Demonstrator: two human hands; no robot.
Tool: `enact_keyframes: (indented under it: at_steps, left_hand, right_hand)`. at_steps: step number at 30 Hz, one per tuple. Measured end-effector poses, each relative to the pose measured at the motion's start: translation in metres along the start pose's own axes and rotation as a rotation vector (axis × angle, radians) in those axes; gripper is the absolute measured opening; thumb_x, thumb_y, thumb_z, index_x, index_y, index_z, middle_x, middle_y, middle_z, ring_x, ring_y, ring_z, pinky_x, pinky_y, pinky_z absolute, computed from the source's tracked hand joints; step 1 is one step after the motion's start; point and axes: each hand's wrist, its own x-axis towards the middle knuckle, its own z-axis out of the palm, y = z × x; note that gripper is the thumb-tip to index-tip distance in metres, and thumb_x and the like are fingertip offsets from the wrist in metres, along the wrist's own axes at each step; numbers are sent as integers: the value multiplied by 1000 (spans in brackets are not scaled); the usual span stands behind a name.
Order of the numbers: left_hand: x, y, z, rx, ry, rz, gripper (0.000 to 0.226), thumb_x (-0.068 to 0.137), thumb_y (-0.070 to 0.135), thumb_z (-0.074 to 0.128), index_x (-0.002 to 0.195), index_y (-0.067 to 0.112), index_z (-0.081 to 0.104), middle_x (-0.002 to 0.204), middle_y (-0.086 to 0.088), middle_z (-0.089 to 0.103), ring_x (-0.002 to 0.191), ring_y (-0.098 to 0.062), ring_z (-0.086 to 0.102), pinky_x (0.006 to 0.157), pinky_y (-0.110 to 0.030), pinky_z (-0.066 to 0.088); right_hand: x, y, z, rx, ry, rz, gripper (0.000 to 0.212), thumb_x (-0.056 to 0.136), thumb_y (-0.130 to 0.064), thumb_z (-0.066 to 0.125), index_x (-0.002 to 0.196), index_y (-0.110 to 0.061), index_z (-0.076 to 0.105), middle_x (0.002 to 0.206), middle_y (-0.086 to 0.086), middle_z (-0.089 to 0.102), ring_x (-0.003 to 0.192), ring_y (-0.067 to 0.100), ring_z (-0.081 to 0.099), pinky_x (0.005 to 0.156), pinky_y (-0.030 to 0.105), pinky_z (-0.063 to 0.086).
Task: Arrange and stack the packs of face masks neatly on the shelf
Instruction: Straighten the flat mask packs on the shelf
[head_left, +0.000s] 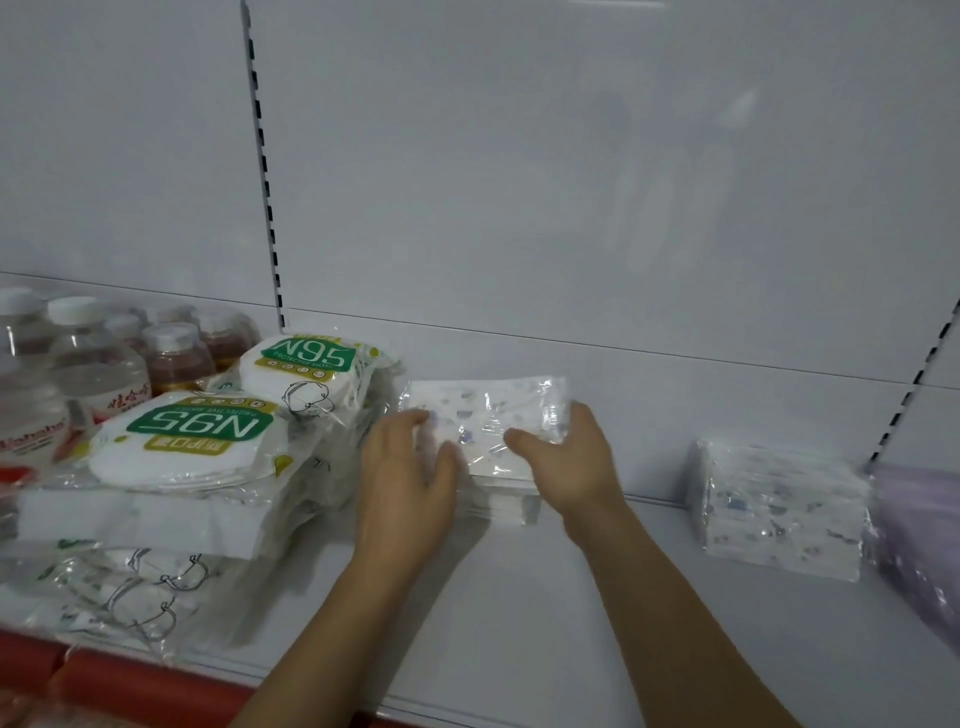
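Roughly halfway: the patterned mask stack (483, 441) on the shelf (597, 623) is gripped by both hands, left hand (405, 478) and right hand (571, 462); N95 packs (192, 441) left of it look messy.

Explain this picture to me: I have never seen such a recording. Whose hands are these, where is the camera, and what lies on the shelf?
The camera sits on a person's head, looking down at their own bare hands. The left hand and right hand hold the sides of a stack of patterned mask packs on the white shelf. Left of it lie N95 mask packs, with bottles behind. A second patterned stack sits to the right, beside a purple pack.
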Motion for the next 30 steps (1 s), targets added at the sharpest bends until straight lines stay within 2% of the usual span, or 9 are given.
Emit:
enact_keyframes:
  at_steps: [3, 6, 10, 13, 17, 21, 25, 27, 30]
  left_hand:
    - [-5, 23, -7, -180, 0, -77, 84, 82, 62, 61, 149, 19, 36, 150, 7, 39, 140, -9, 35, 115, -32, 30]
    - [-14, 41, -11, -502, -255, -275, 93, 64, 77, 68, 143, 37, 41, 141, 7, 57, 128, -8, 56, 112, -42, 44]
    - [-39, 45, -10, -446, -512, -235, 77, 58, 60, 83, 127, 46, 52, 112, 11, 73, 100, -10, 72, 88, -34, 59]
    - [-54, 40, -11, -373, -670, -260, 79, 61, 51, 91, 126, 57, 48, 124, 8, 64, 104, -13, 71, 94, -37, 57]
    - [-57, 43, -17, -440, -707, -292, 87, 65, 33, 94, 131, 55, 42, 129, 1, 60, 102, -15, 72, 95, -37, 56]
    - [-66, 56, -20, -348, -730, -212, 81, 84, -1, 75, 135, 46, 33, 116, 8, 58, 61, -4, 61, 65, -19, 53]
    - [-71, 56, -12, -449, -682, -318, 83, 85, -6, 63, 135, 54, 33, 106, 6, 68, 65, -13, 64, 60, -25, 50]
    - [-74, 58, 0, -430, -639, -332, 79, 86, -8, 59, 136, 49, 34, 87, 12, 72, 65, -10, 66, 58, -20, 51]
    - [-76, 70, 16, -435, -637, -315, 77, 85, -12, 57, 132, 45, 37, 86, 17, 71, 71, -8, 69, 64, -20, 54]
  right_hand:
    - [-34, -10, -42, -1, 2, -119, 27, 79, -18, 80, 98, -24, 63, 86, -14, 72, 73, -4, 66, 62, 14, 47]
    - [-66, -4, -79, -59, -34, -186, 26, 81, -18, 79, 97, -28, 60, 87, -29, 68, 79, -11, 64, 65, 9, 44]
    - [-87, 22, -114, -161, -145, -57, 47, 77, -20, 85, 114, -33, 59, 105, -13, 73, 94, 2, 69, 85, 28, 54]
    - [-93, 34, -126, -265, -180, 32, 81, 72, -26, 88, 132, -50, 41, 123, -21, 56, 106, -3, 58, 84, 14, 45]
    - [-99, 40, -121, -249, -179, 0, 96, 72, -25, 88, 141, -56, 27, 125, 0, 56, 109, -6, 54, 73, 3, 41]
    - [-100, 47, -116, -272, -138, -81, 89, 74, -24, 85, 130, -64, 29, 122, -26, 52, 99, -22, 51, 77, 2, 39]
    - [-102, 53, -113, -276, -181, -84, 102, 72, -21, 83, 144, -59, 20, 132, -26, 48, 101, -13, 57, 79, 3, 43]
    - [-102, 55, -113, -316, -148, -118, 94, 78, -19, 77, 146, -53, 22, 138, -25, 45, 108, -18, 51, 80, -2, 39]
    - [-100, 55, -129, -339, -48, -150, 79, 82, -11, 76, 139, -49, 35, 136, -23, 49, 109, -18, 51, 79, -1, 39]
